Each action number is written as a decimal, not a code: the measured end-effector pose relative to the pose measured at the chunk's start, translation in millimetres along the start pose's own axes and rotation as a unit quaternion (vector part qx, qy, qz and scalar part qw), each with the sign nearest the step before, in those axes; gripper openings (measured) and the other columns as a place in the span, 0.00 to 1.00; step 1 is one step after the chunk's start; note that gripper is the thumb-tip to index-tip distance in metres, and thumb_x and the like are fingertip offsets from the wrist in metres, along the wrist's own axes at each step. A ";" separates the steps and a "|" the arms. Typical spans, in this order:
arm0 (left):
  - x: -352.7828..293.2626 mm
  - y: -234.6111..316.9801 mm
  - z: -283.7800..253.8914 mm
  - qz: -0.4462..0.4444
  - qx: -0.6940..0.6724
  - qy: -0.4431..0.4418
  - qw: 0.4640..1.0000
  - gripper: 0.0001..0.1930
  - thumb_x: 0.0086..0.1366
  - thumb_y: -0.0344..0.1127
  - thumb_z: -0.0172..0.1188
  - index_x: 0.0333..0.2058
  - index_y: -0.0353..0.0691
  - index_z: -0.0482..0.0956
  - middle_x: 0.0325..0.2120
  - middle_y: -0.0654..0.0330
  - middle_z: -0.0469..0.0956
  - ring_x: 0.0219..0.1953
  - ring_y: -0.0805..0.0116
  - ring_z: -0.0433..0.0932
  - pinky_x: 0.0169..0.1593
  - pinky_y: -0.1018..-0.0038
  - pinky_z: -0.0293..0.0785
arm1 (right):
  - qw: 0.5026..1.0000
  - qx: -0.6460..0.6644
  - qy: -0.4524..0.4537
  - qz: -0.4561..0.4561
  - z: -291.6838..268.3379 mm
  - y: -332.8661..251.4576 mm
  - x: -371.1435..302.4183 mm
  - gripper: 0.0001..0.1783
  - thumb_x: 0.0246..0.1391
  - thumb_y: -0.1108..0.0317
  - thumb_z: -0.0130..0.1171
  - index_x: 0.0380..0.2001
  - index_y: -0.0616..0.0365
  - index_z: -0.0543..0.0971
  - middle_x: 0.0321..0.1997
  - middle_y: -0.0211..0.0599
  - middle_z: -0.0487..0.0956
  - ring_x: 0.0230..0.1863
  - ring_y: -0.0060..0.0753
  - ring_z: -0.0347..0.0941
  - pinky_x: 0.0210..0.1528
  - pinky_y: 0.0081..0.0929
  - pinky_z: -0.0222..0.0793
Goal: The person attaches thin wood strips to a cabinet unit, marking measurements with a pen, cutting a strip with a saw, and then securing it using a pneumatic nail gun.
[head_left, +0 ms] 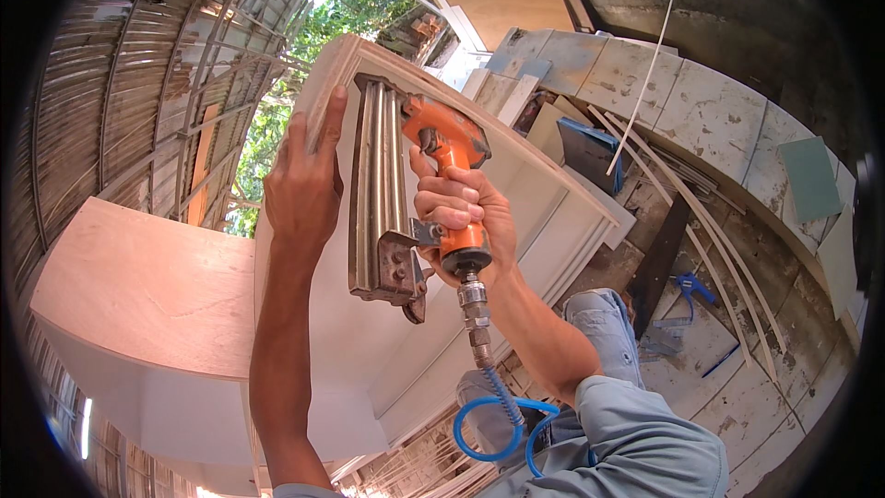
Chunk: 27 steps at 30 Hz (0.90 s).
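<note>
An orange pneumatic nail gun with a long metal magazine fills the middle of the view. My right hand is wrapped round its handle. From the handle's base a metal fitting runs down to a coiled blue air hose. The gun's nose is up against the inner side of a wooden cabinet frame, near its upper corner. My left hand lies flat on the frame's outer left side with its fingers stretched upward, holding nothing. The magazine hides part of the cabinet's white interior.
A pale plywood-topped cabinet stands at the left. On the tiled floor to the right lie long thin wood strips, a blue air blow gun and a dark board. Plywood sheets lean at the back.
</note>
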<state>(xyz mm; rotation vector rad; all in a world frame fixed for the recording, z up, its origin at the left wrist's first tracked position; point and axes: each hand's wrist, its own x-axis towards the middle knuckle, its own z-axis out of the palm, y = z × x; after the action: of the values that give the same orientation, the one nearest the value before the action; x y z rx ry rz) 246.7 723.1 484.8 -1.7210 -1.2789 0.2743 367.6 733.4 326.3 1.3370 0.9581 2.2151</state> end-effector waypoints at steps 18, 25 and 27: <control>-2.0 -0.1 1.8 0.006 0.010 0.016 1.000 0.37 0.61 0.25 0.55 0.68 0.61 0.58 0.47 0.50 0.74 0.35 0.52 0.81 0.30 0.63 0.80 | 0.999 -0.030 0.014 -0.044 -10.7 -12.9 -17.3 0.20 0.61 0.73 0.48 0.54 0.74 0.66 0.18 0.23 0.64 0.20 0.16 0.61 0.25 0.19 0.68; -4.1 -2.8 1.5 0.017 0.037 0.015 0.999 0.37 0.62 0.25 0.56 0.68 0.60 0.57 0.48 0.47 0.75 0.32 0.52 0.82 0.28 0.64 0.81 | 0.992 -0.077 0.065 -0.082 -31.4 -35.6 -65.6 0.21 0.61 0.72 0.48 0.55 0.73 0.65 0.18 0.23 0.64 0.21 0.17 0.63 0.26 0.20 0.70; -4.0 -2.7 3.2 0.021 0.037 0.015 0.999 0.38 0.61 0.25 0.56 0.68 0.60 0.57 0.48 0.47 0.74 0.32 0.52 0.82 0.29 0.64 0.81 | 0.983 -0.127 0.090 -0.095 -45.5 -46.5 -85.3 0.22 0.61 0.72 0.48 0.55 0.74 0.65 0.18 0.24 0.65 0.21 0.17 0.64 0.27 0.21 0.72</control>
<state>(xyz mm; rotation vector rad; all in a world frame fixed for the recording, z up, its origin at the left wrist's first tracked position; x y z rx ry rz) 241.2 721.6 483.9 -1.6840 -1.1971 0.3156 367.0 696.2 225.6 0.9081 0.7933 2.2462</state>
